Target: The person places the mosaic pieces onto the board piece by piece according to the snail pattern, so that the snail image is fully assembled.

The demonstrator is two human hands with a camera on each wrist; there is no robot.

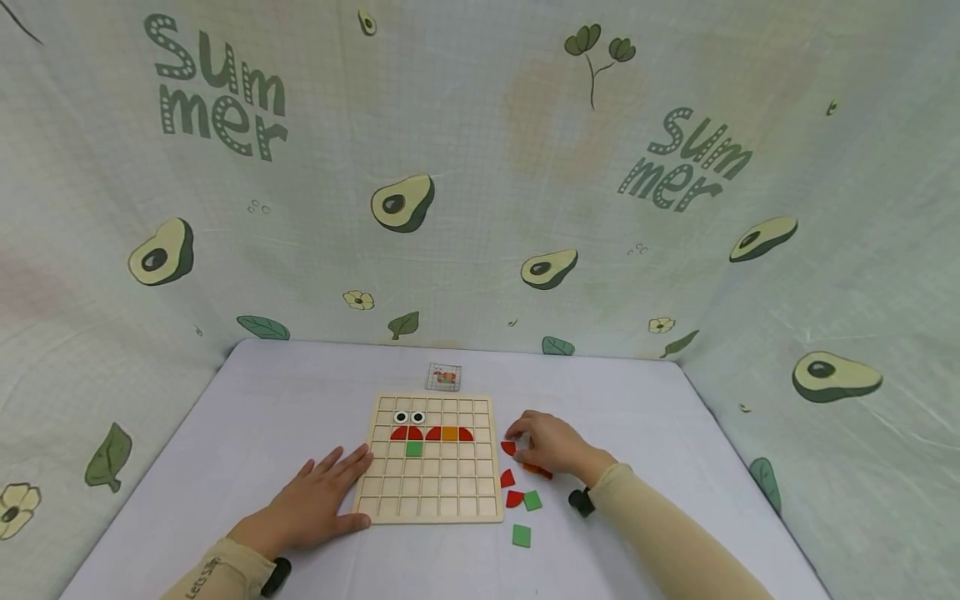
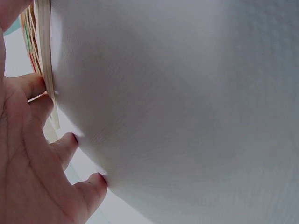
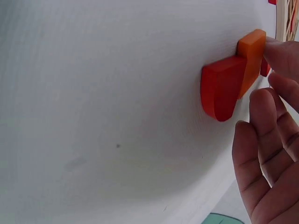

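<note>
My left hand [image 1: 318,504] lies spread on the table, its fingertips and thumb against the left edge of a wooden grid board [image 1: 450,504]. In the left wrist view, fingers [image 2: 33,85] touch the board's side. My right hand [image 1: 551,442], right of the board, pinches a red quarter-circle piece [image 1: 508,447] between thumb and fingertips. Close under that hand lie an orange piece [image 3: 252,58] and another red rounded piece [image 3: 224,88]. On the board sit two eye pieces [image 1: 409,417], red quarter-circles [image 1: 407,433], an orange square [image 1: 449,433] and a green square [image 1: 414,449].
Below the right hand lie red quarter pieces [image 1: 514,499] and green squares [image 1: 521,536]. A small picture card [image 1: 444,377] lies beyond the board. Printed cloth [image 1: 480,208] hangs behind and beside the white table [image 1: 300,400].
</note>
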